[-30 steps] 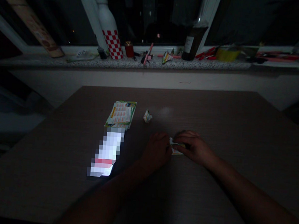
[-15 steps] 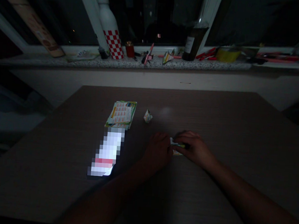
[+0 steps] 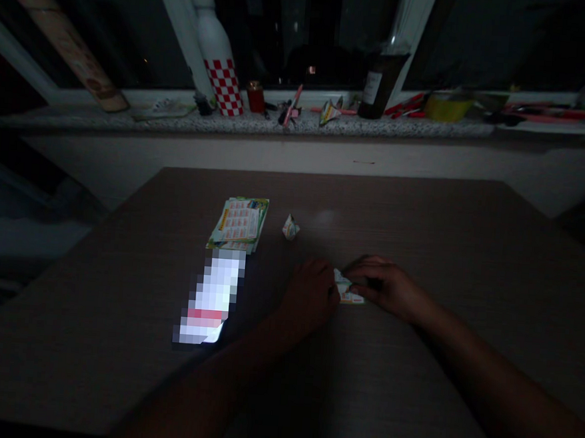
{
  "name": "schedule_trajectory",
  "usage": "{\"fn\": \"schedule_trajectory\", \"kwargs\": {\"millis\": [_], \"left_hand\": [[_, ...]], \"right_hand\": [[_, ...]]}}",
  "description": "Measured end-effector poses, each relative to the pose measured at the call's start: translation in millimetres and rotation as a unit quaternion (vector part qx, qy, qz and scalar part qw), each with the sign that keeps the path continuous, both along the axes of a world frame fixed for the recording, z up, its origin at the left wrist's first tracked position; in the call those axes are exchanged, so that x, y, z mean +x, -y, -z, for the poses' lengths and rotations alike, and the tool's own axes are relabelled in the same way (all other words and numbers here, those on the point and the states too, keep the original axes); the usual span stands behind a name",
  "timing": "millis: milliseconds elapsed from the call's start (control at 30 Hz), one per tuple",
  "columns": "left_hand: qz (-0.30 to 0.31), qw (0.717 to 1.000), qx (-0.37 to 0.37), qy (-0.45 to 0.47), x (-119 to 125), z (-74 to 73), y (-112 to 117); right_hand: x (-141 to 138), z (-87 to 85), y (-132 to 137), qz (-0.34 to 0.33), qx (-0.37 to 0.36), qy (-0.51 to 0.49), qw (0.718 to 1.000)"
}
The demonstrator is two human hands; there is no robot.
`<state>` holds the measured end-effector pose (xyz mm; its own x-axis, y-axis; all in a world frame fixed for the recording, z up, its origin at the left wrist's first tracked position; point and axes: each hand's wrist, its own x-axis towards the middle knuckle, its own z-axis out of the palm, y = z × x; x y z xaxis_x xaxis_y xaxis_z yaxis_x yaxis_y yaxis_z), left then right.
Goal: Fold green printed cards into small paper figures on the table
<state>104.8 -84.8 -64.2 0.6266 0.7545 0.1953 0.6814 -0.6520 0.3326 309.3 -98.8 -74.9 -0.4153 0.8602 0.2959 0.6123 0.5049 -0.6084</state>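
Observation:
A small piece of folded printed paper (image 3: pixel 351 298) lies on the table between my hands, partly covered by both. My left hand (image 3: pixel 313 288) is closed over its left side, with the fingers curled down on it. On the other side, my right hand (image 3: pixel 385 284) pinches at the paper's upper right part between thumb and fingers. Beyond my left hand stands a small folded paper shape (image 3: pixel 290 227) with pointed tips. Further left is a stack of printed sheets (image 3: pixel 239 222), coloured green, white and orange.
A lit phone (image 3: pixel 211 297) lies left of my left forearm on the wooden table (image 3: pixel 412 221). Along the windowsill (image 3: pixel 299 123) stand a white bottle with red checks (image 3: pixel 222 74), a dark cup (image 3: pixel 379 85), a red jar (image 3: pixel 255 98) and another folded paper piece (image 3: pixel 330 112).
A raised flap with a yellow-green edge under my right fingers has gone down, and more of the paper's white and orange print shows. My left hand has stayed in place.

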Motion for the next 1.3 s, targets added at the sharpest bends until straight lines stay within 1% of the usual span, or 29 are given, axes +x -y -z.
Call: {"fn": "schedule_trajectory", "kwargs": {"millis": [167, 267, 367, 600, 767, 1000, 1133, 1233, 1300], "left_hand": [[0.002, 1.0, -0.004, 0.002, -1, -1.0, -1], [-0.001, 1.0, 0.0, 0.0, 0, -1.6, -2], [-0.013, 1.0, 0.009, -0.007, 3, -2.4, -1], [-0.088, 0.996, 0.016, -0.009, 16, -2.2, 5], [-0.13, 0.991, 0.0, -0.032, 18, -3.0, 5], [-0.123, 0.989, -0.056, -0.064, 7, -12.0, -4], [-0.121, 0.988, -0.058, -0.074, -5, -15.3, -9], [-0.128, 0.987, -0.055, -0.08, -16, -15.2, -14], [-0.123, 0.988, -0.058, -0.073, -22, -14.2, -16]], "right_hand": [[7, -7.7, 2, -0.046, -0.035, -0.004, 0.998], [7, -11.8, 3, -0.046, -0.039, -0.006, 0.998], [7, -11.5, 3, -0.044, -0.035, -0.007, 0.998], [7, -3.9, 2, -0.042, -0.018, -0.009, 0.999], [5, -4.2, 1, -0.042, -0.013, -0.003, 0.999], [4, -8.6, 4, -0.039, -0.016, -0.003, 0.999], [4, -11.4, 5, -0.034, -0.029, -0.002, 0.999], [4, -12.0, 5, -0.031, -0.028, -0.003, 0.999], [4, -10.9, 5, -0.03, -0.025, -0.008, 0.999]]}}
